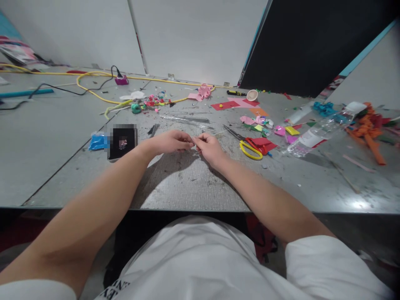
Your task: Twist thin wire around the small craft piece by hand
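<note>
My left hand (173, 141) and my right hand (211, 151) meet just above the table, fingertips pinched together and almost touching. From my right hand a thin, pale wire (222, 131) sticks out toward the upper right. Whatever sits between my left fingertips is too small to make out. Beyond the hands lies a loose bundle of straight silvery wires (187, 120). To the right are scissors (251, 151) with yellow and red handles, their blades pointing at the wires, partly under a folded red piece (264, 145).
Left of my hands lie a dark-screened device (123, 141) and a blue packet (97, 141). A plastic bottle (325, 131) lies at the right beside orange ribbon (370, 133). Colored scraps, a yellow cable (90, 93) and a purple plug block (121, 80) are farther back.
</note>
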`<action>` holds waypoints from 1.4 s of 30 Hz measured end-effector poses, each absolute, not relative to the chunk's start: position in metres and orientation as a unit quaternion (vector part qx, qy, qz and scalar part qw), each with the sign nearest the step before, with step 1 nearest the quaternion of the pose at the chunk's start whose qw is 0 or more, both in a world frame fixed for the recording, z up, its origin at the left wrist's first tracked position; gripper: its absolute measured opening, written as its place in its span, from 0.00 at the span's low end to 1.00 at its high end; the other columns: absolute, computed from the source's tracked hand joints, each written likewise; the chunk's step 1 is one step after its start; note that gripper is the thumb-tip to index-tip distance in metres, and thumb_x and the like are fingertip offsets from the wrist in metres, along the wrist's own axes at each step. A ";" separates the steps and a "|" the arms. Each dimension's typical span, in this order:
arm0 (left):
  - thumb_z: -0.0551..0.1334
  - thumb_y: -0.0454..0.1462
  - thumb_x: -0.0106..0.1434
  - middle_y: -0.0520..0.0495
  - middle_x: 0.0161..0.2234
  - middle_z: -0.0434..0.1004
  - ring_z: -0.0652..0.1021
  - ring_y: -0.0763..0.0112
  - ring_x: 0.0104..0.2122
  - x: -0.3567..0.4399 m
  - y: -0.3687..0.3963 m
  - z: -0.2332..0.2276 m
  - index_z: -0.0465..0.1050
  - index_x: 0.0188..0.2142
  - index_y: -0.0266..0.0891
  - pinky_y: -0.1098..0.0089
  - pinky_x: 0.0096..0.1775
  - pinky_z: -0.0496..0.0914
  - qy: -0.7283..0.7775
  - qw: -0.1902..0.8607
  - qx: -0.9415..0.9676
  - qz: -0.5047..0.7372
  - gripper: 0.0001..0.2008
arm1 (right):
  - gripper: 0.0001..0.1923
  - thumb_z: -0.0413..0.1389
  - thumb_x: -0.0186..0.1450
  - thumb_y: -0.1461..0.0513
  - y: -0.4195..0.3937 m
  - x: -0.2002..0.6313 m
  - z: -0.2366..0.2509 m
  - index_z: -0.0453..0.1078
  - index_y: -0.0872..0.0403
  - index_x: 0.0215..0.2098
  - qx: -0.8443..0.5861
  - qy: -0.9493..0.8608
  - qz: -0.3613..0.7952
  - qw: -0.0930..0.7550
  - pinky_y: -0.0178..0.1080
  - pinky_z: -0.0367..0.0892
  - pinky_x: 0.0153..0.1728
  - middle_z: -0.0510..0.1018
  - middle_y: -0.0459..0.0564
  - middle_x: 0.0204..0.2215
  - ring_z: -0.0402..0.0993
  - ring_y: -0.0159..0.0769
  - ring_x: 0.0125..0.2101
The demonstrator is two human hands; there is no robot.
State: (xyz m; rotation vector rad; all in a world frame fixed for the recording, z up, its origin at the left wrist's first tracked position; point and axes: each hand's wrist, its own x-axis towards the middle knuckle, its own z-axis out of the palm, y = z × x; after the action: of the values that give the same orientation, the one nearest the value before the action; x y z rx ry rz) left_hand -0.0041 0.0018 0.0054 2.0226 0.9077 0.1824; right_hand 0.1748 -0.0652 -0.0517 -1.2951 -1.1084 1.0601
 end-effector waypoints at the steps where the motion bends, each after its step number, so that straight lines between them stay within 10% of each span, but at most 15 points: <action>1: 0.67 0.48 0.66 0.47 0.34 0.80 0.78 0.67 0.35 -0.004 0.002 0.005 0.82 0.42 0.40 0.68 0.38 0.72 0.366 0.445 0.814 0.076 0.14 | 0.16 0.66 0.70 0.56 -0.065 0.175 -0.053 0.67 0.50 0.28 -0.543 -0.468 0.444 0.537 0.36 0.58 0.24 0.71 0.40 0.20 0.61 0.30 0.21; 42: 0.68 0.49 0.64 0.50 0.28 0.75 0.74 0.68 0.29 -0.007 0.008 -0.001 0.80 0.34 0.41 0.68 0.33 0.67 0.344 0.419 0.837 0.073 0.14 | 0.14 0.64 0.69 0.56 -0.063 0.177 -0.059 0.69 0.50 0.28 -0.542 -0.497 0.431 0.523 0.37 0.58 0.28 0.71 0.40 0.20 0.64 0.32 0.22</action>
State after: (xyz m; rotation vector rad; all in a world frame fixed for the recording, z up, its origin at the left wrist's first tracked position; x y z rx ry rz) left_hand -0.0065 0.0082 -0.0013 2.1003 0.8617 0.1827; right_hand 0.1769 -0.0626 -0.0591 -1.2982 -1.1914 1.0318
